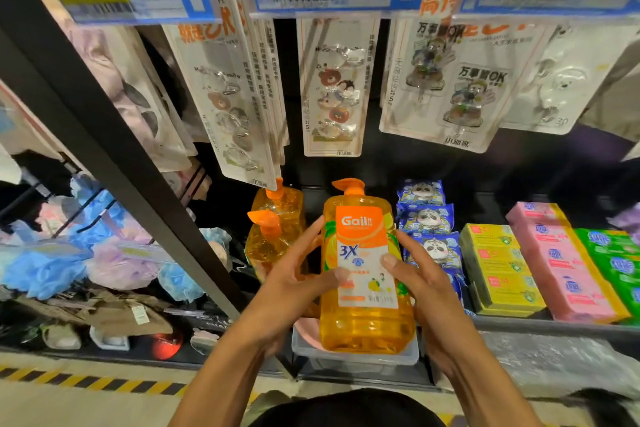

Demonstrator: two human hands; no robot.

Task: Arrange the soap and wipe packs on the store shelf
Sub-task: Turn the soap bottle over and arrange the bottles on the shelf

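Between both hands, Gail bottle (pixel 363 274) (3X)

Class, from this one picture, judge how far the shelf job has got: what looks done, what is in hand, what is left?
Done: the blue wipe packs, yellow boxes, pink packs and green packs lie in rows; two orange bottles stand on the shelf. In hand: the left hand and right hand grip a third pump bottle. Left: setting it down, probably beside those two.
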